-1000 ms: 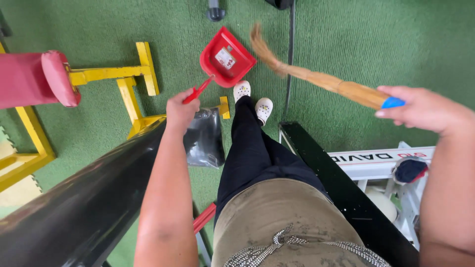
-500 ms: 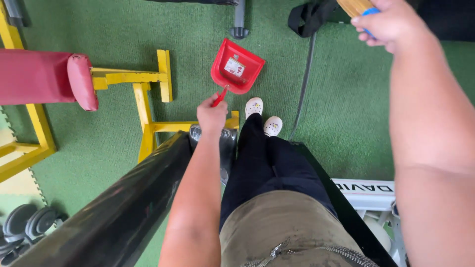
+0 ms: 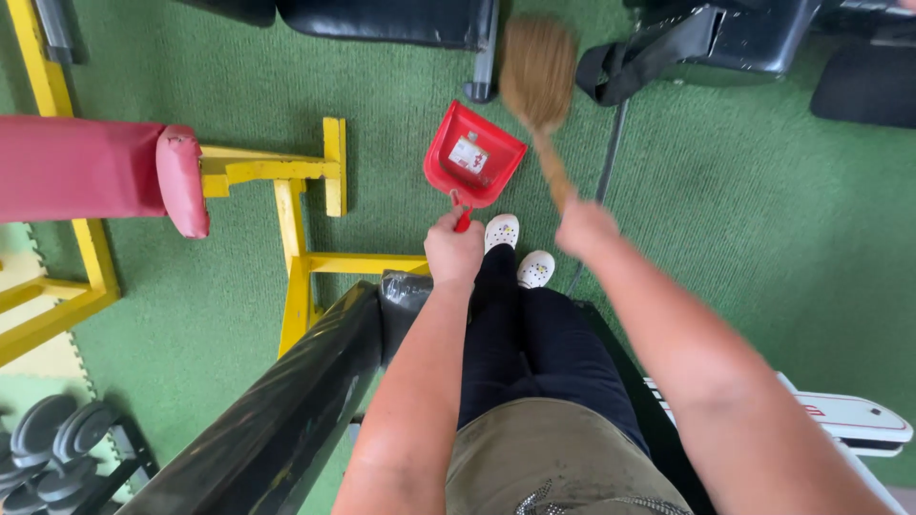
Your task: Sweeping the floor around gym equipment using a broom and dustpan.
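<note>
While the left hand (image 3: 454, 250) is closed around the red handle of the dustpan (image 3: 474, 155), the pan rests mouth-up on the green carpet (image 3: 744, 219) just ahead of the white shoes (image 3: 520, 250). The right hand (image 3: 584, 227) is wrapped around the shaft of the broom (image 3: 540, 76), gripping it low; the straw head is blurred and sits just beside the pan's far right edge, whether touching it cannot be told. A white label shows inside the pan. To the left stands a yellow frame (image 3: 291, 224) carrying a red pad (image 3: 105, 172), its foot near the pan. A black bar (image 3: 277, 420) runs diagonally under the left forearm. Dumbbells (image 3: 43, 443) lie at the lower left corner, well apart from both hands. Black equipment (image 3: 401, 19) lines the top edge
</note>
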